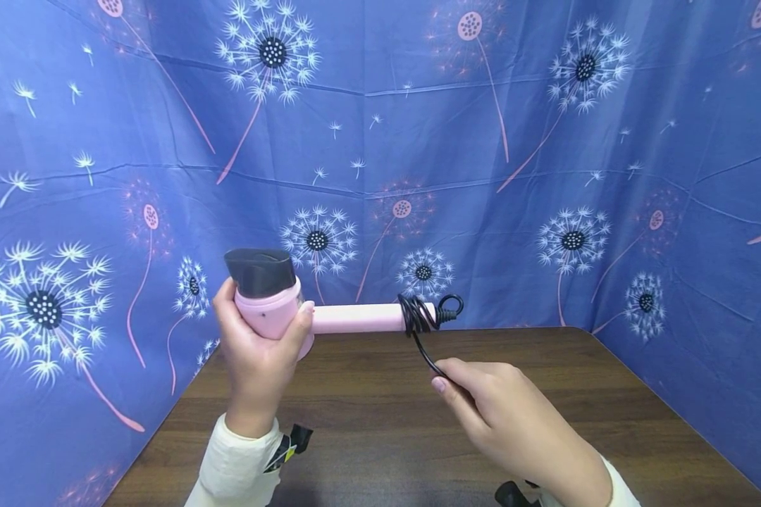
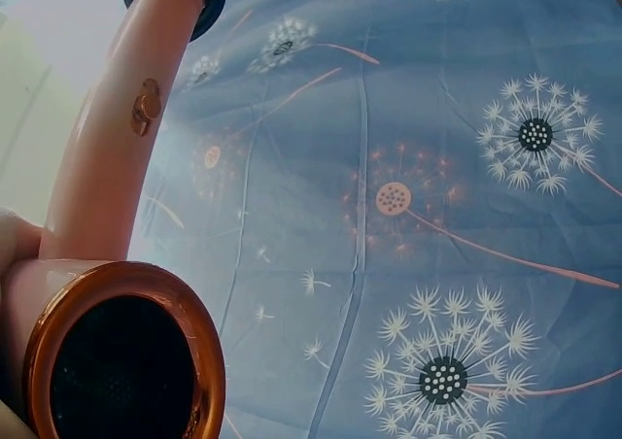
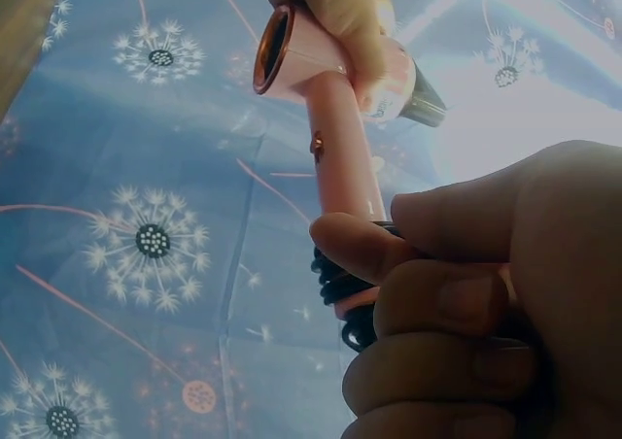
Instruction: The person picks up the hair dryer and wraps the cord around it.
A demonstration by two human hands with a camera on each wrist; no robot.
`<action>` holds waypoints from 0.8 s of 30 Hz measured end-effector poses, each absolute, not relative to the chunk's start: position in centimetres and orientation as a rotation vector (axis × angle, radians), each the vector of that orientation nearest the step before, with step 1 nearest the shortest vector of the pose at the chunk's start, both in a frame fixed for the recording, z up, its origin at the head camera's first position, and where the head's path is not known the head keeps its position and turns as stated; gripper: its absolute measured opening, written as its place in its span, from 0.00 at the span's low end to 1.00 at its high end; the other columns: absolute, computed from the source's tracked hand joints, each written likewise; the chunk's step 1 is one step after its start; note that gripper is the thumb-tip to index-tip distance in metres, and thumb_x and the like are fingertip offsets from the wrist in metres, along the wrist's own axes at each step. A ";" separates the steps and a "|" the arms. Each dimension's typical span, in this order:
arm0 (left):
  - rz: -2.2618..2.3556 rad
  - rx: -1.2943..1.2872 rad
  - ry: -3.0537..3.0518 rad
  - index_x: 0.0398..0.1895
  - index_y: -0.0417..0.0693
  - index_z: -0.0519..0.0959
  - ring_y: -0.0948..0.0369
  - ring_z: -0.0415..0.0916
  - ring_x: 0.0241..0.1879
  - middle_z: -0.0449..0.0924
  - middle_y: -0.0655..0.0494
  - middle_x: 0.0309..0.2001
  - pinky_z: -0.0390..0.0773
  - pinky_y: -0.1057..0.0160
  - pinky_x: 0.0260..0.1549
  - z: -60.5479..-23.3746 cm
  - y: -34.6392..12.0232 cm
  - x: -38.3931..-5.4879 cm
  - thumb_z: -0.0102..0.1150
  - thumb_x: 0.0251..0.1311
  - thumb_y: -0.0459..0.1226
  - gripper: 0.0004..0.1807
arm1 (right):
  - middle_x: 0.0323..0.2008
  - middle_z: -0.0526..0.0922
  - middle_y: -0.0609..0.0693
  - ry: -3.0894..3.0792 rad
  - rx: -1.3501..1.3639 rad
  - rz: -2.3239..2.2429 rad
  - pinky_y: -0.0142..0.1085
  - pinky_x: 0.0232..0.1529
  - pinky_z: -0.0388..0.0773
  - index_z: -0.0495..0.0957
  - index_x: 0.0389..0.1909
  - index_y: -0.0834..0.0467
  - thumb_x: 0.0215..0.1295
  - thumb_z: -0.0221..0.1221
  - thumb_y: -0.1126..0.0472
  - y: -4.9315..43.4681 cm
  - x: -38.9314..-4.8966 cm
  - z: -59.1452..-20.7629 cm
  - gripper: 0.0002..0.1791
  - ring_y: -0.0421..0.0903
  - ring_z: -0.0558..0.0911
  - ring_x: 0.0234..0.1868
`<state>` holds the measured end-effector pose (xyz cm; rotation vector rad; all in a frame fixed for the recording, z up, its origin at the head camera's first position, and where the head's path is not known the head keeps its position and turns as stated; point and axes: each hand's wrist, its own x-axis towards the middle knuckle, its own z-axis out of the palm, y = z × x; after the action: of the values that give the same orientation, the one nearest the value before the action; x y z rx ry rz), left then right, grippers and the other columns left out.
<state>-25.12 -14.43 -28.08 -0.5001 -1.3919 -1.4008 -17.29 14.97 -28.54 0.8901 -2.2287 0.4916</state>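
A pink hair dryer (image 1: 355, 318) with a black nozzle (image 1: 261, 272) is held above the table, its handle pointing right. My left hand (image 1: 256, 352) grips it round the barrel, the thumb lying across the front. Black cord (image 1: 416, 315) is wound in several turns round the handle's end. My right hand (image 1: 514, 415) pinches the loose stretch of cord between thumb and forefinger, below and right of the coil. In the left wrist view the copper-coloured rim (image 2: 209, 361) of the dryer's rear shows, with a switch (image 2: 146, 107) on the handle.
A dark brown wooden table (image 1: 368, 415) lies beneath both hands. Blue cloth (image 1: 418, 141) printed with dandelions hangs behind it and along both sides. Black straps or mounts (image 1: 288, 447) sit at the wrists over pale sleeves.
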 end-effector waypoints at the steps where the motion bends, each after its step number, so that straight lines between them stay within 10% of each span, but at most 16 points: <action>1: -1.395 -0.497 -1.393 0.71 0.49 0.65 0.54 0.80 0.46 0.79 0.52 0.52 0.79 0.62 0.49 -28.1 -14.4 -25.1 0.80 0.43 0.29 0.49 | 0.22 0.60 0.29 -2.222 0.894 0.491 0.19 0.23 0.59 0.72 0.31 0.39 0.75 0.60 0.59 15.0 -17.3 -28.5 0.13 0.26 0.61 0.21; 24: -1.249 -0.467 -1.453 0.70 0.51 0.68 0.58 0.78 0.45 0.82 0.55 0.51 0.77 0.66 0.46 -28.3 -14.5 -25.3 0.83 0.38 0.32 0.50 | 0.34 0.80 0.31 -2.087 0.945 0.489 0.21 0.34 0.72 0.84 0.43 0.47 0.67 0.66 0.67 15.8 -17.2 -27.9 0.11 0.27 0.73 0.31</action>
<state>-25.25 -14.46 -28.28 -0.4669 -1.4530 -1.2486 -17.20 15.85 -27.87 0.9454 -2.0869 0.4886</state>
